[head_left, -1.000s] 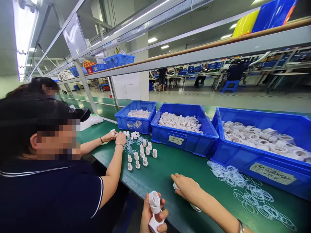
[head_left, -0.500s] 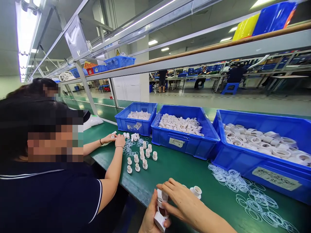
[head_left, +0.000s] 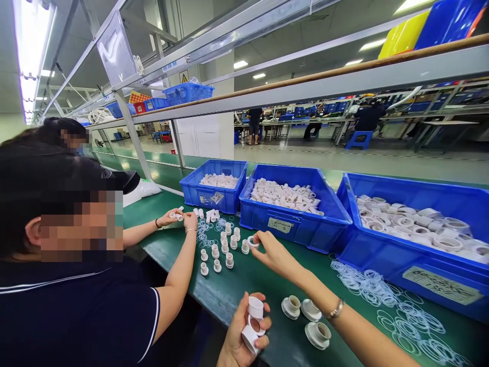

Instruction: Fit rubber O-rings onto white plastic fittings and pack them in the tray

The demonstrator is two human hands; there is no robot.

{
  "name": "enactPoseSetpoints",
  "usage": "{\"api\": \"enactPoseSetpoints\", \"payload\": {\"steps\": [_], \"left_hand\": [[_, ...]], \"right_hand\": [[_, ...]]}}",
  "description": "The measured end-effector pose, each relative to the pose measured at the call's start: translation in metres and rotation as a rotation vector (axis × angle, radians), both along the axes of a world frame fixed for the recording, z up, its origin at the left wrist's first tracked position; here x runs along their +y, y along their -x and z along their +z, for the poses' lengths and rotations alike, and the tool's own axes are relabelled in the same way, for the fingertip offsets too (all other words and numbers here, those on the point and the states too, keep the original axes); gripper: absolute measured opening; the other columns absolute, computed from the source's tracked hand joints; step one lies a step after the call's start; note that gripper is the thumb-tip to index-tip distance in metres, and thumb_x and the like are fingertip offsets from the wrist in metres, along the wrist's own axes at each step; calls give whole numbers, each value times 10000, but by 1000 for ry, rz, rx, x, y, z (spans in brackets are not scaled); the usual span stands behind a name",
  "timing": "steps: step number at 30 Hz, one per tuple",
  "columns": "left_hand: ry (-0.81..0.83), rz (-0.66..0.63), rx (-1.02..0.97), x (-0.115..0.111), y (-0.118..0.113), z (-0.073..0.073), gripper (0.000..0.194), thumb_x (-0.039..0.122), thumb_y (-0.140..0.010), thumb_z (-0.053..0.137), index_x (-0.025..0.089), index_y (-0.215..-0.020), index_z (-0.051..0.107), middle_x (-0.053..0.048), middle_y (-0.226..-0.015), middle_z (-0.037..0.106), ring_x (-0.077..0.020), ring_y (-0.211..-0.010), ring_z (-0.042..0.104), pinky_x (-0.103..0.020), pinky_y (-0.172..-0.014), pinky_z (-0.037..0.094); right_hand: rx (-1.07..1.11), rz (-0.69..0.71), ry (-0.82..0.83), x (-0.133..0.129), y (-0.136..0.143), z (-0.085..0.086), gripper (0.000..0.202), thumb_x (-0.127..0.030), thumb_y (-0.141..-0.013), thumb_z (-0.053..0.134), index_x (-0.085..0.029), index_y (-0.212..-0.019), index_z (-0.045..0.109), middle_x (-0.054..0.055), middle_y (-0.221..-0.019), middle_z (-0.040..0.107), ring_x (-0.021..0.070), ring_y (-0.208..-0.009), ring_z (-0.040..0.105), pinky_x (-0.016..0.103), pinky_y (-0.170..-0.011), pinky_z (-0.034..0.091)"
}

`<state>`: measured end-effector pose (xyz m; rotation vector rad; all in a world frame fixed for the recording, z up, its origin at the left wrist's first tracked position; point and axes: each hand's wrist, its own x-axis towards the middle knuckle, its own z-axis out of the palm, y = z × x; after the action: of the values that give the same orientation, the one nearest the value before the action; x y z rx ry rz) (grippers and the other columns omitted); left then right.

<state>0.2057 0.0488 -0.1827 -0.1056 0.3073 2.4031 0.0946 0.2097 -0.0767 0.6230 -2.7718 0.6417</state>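
My left hand (head_left: 237,337), low in the middle of the view, is closed around several short white plastic collars (head_left: 250,338) stacked against the palm. Farther forward, my right hand (head_left: 274,253) pinches a single white plastic ring (head_left: 252,242) between thumb and fingertips. That ring is just above the green table, beside the group of small white flanged fittings (head_left: 229,261); I cannot tell whether it touches one. Under my right forearm stand three larger white flanged fittings (head_left: 318,335), their necks pointing up.
Thin clear rings (head_left: 367,285) lie in a loose pile at right. Blue bins of white parts (head_left: 292,224) line the back of the green table (head_left: 275,278). At left sits a co-worker (head_left: 87,306), whose hands (head_left: 179,219) hold small white parts. A shelf (head_left: 305,76) crosses above.
My right hand has left the collars in my left hand and moved forward with one ring. The larger flanged fittings are now uncovered. My left hand still holds its collars.
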Motion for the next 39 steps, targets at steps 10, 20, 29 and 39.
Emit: {"api": "enactPoseSetpoints", "payload": {"steps": [10,20,29,39], "left_hand": [[18,-8,-17,1,0,1,420,475,-825,726,126,-1048,654,-51,-894,597,-69,-627,471,-145,-387,205],[46,-28,17,0,-1,2,410,485,-880,656,128,-1080,629,-46,-907,577,-61,-628,448,-134,-381,198],[45,-52,0,1,0,4,415,462,-856,699,118,-1077,629,-52,-905,599,-61,-625,485,-126,-370,225],[176,44,-74,3,-4,-11,449,472,-770,789,97,-970,645,1,-692,620,-46,-458,505,-136,-330,231]], "right_hand": [[-56,54,-312,-15,33,-21,35,-189,-943,603,-160,-939,622,110,-999,639,252,-967,571,326,-807,472],[-173,61,-388,59,-37,-6,147,-248,-968,575,-189,-860,656,69,-917,646,231,-840,614,300,-643,454],[-161,90,-215,55,-87,17,206,-259,-1023,444,-211,-925,619,60,-963,640,237,-890,608,344,-715,479],[-419,317,-114,-13,-101,14,227,-201,-849,644,-204,-1074,613,35,-947,592,222,-880,578,333,-767,464]]}}
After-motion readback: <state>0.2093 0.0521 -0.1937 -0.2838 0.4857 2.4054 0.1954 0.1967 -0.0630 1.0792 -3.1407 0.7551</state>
